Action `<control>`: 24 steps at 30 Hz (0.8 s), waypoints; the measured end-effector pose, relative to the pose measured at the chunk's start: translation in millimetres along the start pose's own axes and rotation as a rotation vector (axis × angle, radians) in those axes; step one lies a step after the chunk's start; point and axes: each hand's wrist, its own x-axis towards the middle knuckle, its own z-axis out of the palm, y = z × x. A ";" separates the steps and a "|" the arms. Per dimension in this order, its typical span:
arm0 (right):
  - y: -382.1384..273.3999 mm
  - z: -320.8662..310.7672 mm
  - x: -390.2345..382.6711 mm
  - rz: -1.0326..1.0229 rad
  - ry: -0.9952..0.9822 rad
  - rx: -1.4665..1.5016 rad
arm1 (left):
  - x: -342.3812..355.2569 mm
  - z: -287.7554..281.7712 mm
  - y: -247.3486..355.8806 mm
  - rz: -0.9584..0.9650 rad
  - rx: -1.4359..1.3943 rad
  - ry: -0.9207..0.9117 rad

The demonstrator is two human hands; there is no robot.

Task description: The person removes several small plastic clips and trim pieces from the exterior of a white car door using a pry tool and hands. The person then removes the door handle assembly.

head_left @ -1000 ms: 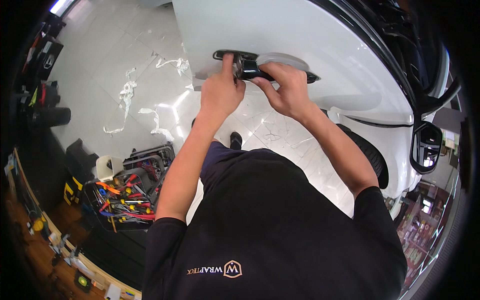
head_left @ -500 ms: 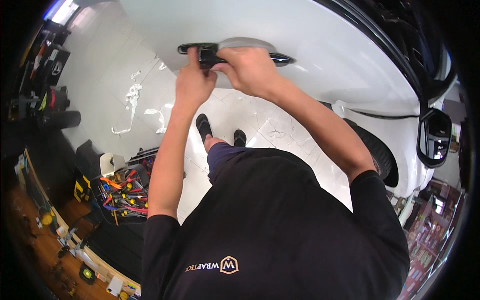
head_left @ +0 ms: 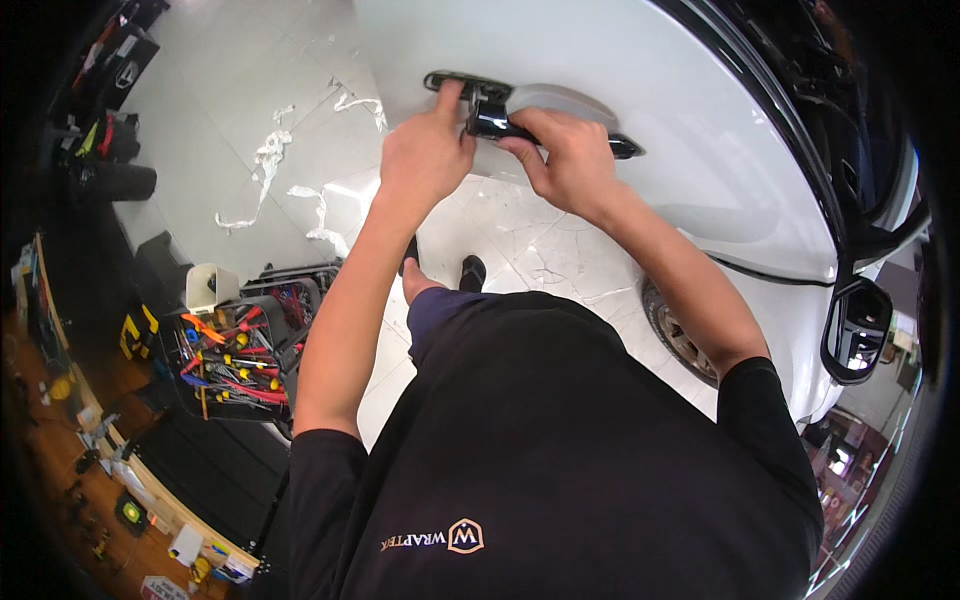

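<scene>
A glossy black door handle [head_left: 490, 121] sits on the white car door [head_left: 640, 70], its left end swung out from the panel. My right hand [head_left: 578, 165] grips the handle's middle between thumb and fingers. Left of it, the index finger of my left hand [head_left: 425, 150] stretches into a dark oval opening [head_left: 465, 84] in the door. That hand's thumb lies close to the handle's free end; its other fingers are mostly hidden. Between opening and handle shows a small bracket-like piece.
Crumpled white strips [head_left: 268, 160] lie on the tiled floor. At lower left stands an open tool box [head_left: 235, 365] full of pliers and screwdrivers, beside a cream container [head_left: 210, 287]. A side mirror [head_left: 857, 330] juts out at the right, above the front wheel [head_left: 680, 335].
The view has shifted, so door and hands appear farther right. The handle's left end stands farther out from the door, and more of the opening shows.
</scene>
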 end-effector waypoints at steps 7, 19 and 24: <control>3.2 -4.9 5.6 -0.055 -0.041 0.005 | 0.7 -3.3 -5.6 0.028 0.012 0.000; -18.3 -10.2 16.9 0.075 -0.175 -0.145 | -7.7 5.7 -11.6 0.072 -0.044 0.128; -48.8 7.8 28.9 0.232 -0.211 -0.406 | -9.1 5.4 -9.2 0.019 -0.076 0.073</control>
